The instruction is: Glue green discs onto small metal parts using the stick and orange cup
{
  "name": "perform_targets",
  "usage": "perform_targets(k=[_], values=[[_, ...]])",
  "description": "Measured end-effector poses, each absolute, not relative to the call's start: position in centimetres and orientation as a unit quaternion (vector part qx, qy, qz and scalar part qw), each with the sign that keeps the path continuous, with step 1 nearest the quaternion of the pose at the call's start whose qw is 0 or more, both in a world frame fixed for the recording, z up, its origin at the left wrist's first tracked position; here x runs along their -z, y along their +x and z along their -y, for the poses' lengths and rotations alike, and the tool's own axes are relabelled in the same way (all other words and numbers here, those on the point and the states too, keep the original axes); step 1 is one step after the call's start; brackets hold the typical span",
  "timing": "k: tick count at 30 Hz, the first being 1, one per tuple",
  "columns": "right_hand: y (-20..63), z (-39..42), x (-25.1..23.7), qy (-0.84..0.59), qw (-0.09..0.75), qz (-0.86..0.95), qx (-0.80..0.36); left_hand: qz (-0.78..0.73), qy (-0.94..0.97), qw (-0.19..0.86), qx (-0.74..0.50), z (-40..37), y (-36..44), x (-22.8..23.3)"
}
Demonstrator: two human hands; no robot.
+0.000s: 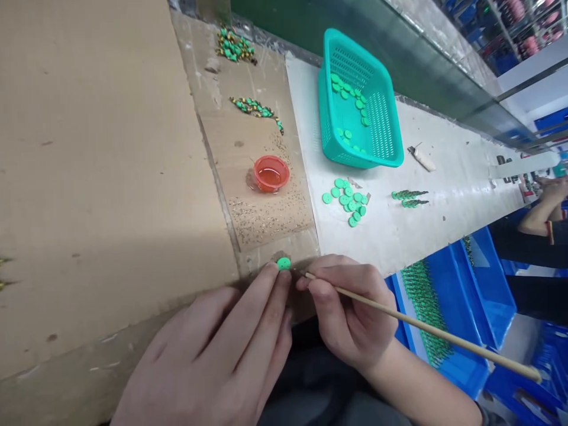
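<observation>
Steadying the green disc (284, 262) on the tabletop (110, 148) falls to the left hand (213, 361), whose grip, reaching in from between seven and eight o'clock, has its fingertips together on the disc's near edge. The right hand (350, 322), at four o'clock from the disc, has its grip clamped pencil-fashion on a thin wooden stick (421, 324) close to the working end, with the fine tip just beside the disc; whether they touch is too small to tell. For good control, I'd press the edge lightly, leave the face uncovered, and steer with finger movement alone. Mind the red plastic cup (271, 162) of liquid near twelve o'clock, the tiny brown grains (248, 222) at eleven, and the loose disc pile (348, 201) between one and two.
</observation>
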State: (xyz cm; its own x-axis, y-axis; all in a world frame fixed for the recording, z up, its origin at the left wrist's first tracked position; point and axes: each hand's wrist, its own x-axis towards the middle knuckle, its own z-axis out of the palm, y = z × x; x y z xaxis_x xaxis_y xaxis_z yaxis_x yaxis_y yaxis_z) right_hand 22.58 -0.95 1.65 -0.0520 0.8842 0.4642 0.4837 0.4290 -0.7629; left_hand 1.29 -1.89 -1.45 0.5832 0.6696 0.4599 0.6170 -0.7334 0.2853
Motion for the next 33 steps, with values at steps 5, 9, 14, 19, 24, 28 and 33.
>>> perform_targets(k=[5,9,14,19,24,28,33], values=[[22.57,0.58,-2.02,-0.483,0.462,0.711,-0.218,-0.362,0.889,0.052,-0.277,2.03,1.20,1.45],[22.62,0.58,-1.97,-0.478,0.460,0.714,-0.225,-0.369,0.881,0.054,-0.291,2.15,1.16,1.55],[22.59,0.47,-2.04,-0.488,0.446,0.718,-0.220,-0.361,0.888,0.065,-0.276,2.36,1.01,1.55],[22.50,0.48,-2.19,-0.493,0.438,0.718,-0.222,-0.360,0.889,0.065,-0.275,2.32,0.99,1.60],[22.52,0.41,-2.19,-0.492,0.435,0.721,-0.221,-0.361,0.890,0.064,-0.272,2.11,1.03,1.69],[22.52,0.27,-2.30,-0.490,0.429,0.728,-0.215,-0.358,0.891,0.061,-0.272,2.10,1.00,1.63],[22.46,0.34,-2.17,-0.495,0.430,0.725,-0.212,-0.360,0.891,0.060,-0.270,2.27,1.02,1.55]])
